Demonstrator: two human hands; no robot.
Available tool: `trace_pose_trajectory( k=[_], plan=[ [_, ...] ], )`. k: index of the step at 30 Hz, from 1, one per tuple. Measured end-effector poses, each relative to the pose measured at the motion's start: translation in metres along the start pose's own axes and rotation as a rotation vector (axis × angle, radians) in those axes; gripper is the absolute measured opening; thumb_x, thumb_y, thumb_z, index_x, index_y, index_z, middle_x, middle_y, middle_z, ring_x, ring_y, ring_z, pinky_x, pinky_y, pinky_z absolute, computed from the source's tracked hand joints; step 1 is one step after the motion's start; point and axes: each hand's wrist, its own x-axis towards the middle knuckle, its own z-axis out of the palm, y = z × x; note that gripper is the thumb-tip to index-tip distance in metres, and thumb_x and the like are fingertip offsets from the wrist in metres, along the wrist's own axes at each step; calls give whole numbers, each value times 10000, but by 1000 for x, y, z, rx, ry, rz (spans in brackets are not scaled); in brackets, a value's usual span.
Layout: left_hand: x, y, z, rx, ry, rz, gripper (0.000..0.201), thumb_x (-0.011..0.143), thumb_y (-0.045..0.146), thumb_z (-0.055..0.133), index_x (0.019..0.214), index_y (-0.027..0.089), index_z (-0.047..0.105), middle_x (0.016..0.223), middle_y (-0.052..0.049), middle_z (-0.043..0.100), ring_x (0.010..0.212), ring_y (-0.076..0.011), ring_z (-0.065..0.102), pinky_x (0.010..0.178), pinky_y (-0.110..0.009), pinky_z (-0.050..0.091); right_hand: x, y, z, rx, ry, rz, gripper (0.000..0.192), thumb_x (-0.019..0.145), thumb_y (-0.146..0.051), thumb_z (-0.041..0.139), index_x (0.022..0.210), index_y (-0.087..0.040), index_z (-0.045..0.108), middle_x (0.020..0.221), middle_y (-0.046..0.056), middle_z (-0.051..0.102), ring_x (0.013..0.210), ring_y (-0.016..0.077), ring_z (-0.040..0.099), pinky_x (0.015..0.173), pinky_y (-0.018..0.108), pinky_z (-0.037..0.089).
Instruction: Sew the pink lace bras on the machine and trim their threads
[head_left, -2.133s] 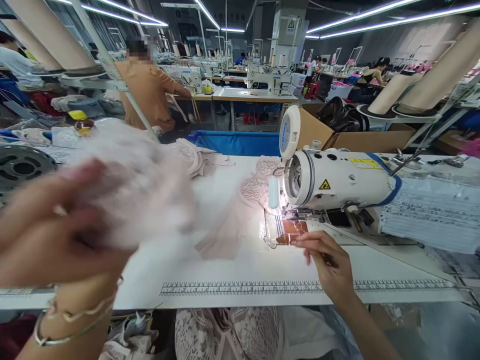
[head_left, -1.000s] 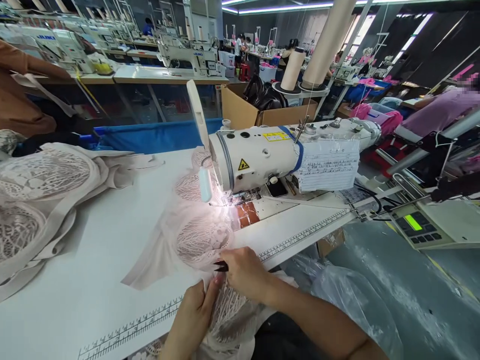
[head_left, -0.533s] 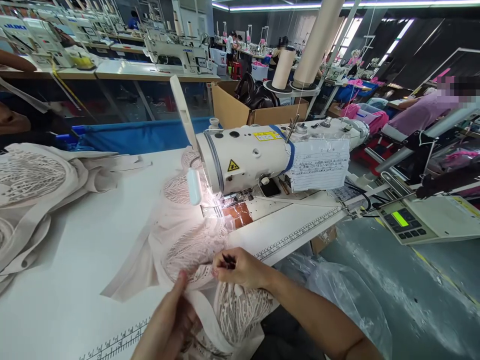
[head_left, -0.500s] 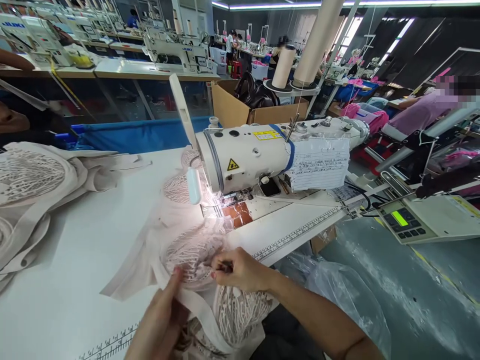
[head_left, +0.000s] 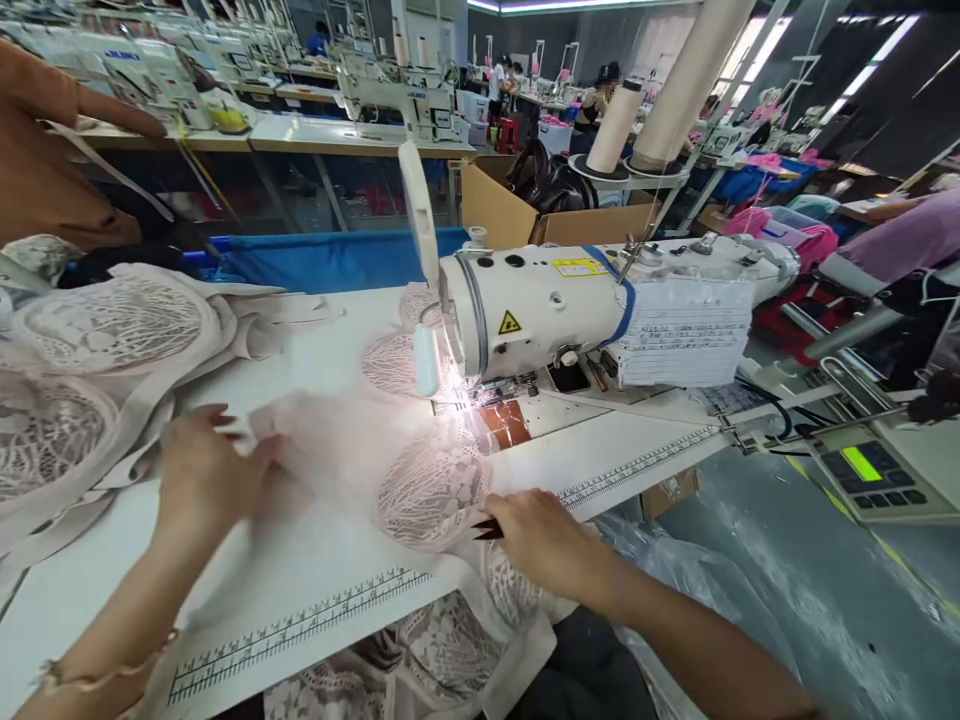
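Note:
A pale pink lace bra piece (head_left: 420,480) lies on the white sewing table (head_left: 315,560), just in front of the lit needle area of the white sewing machine (head_left: 555,305). My left hand (head_left: 206,475) grips the blurred left end of this fabric. My right hand (head_left: 544,540) rests at the table's front edge on the lace cup's right side, with a small dark tool, probably thread snips (head_left: 487,528), pinched in its fingers.
A heap of finished lace pieces (head_left: 90,350) fills the table's left. A ruler strip (head_left: 315,625) runs along the front edge. More lace (head_left: 442,650) hangs in my lap. A control panel (head_left: 870,475) sits right; a person in orange (head_left: 45,170) sits far left.
My left hand has moved from under the fabric at the front edge out to the left, pulling the piece's left end. The camera view shifted slightly right. My right hand stays at the cup.

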Motion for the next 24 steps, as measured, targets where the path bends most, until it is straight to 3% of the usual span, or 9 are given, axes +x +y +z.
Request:
trace_pose_trajectory(
  k=[2,3,5,6,7,11,17,20,24],
  plan=[
    [-18,20,17,125,32,284,296,956,330,481,1102,122,634,1225,-193,661,1303,-462,504,995,-725,415,2,3,-17,-59,-26,-53,245,837,10,500,832,-171,665,719,54,693,608,176,604,549,283,269],
    [-30,35,30,106,-68,399,279,967,300,480,1125,150,653,1275,-171,655,1274,-394,555,1032,-639,458,4,4,-29,-72,-24,-90,236,836,5,521,794,-175,667,681,42,670,589,169,587,546,283,261],
    [-57,66,62,5,-489,774,322,983,262,487,1268,243,635,1358,-78,657,1286,-269,592,1108,-470,477,8,8,-55,-48,-10,-180,199,839,-60,622,690,-190,652,604,9,617,545,154,543,540,281,252],
    [-68,80,77,-2,-656,926,400,984,231,479,1372,219,572,1472,-107,573,1389,-286,506,1162,-501,419,10,11,-69,-22,-22,-244,196,817,-115,706,651,-197,642,577,-7,595,532,147,527,541,277,256],
    [-77,91,91,21,-706,972,441,981,232,493,1416,176,532,1535,-152,497,1455,-321,420,1182,-543,379,12,14,-80,-14,-63,-316,225,763,-139,777,610,-203,625,549,-23,573,521,142,515,543,272,261],
    [-81,108,120,65,-626,918,475,984,246,487,1436,99,497,1509,-215,506,1453,-366,409,1171,-605,374,30,33,-97,-203,58,-114,262,760,-4,716,607,-190,614,578,21,609,567,174,563,586,286,317],
    [-40,96,117,-107,-644,985,364,1040,302,422,1298,151,630,1357,-125,665,1340,-289,555,1122,-469,476,78,46,-45,-113,227,151,137,961,-99,527,996,-153,648,1023,123,728,836,217,665,658,277,381],
    [-33,95,123,-125,-551,850,357,1056,229,336,1108,163,683,1150,-103,738,1092,-214,679,960,-362,567,91,51,-23,13,346,238,78,972,-209,568,947,-180,636,978,85,739,842,216,654,660,276,355],
    [-47,101,130,21,-394,746,385,1045,196,306,1217,51,619,1212,-226,665,1053,-308,635,837,-457,560,93,57,-11,85,461,244,158,942,-239,599,789,-200,603,778,29,705,706,179,597,639,269,317]
  ],
)
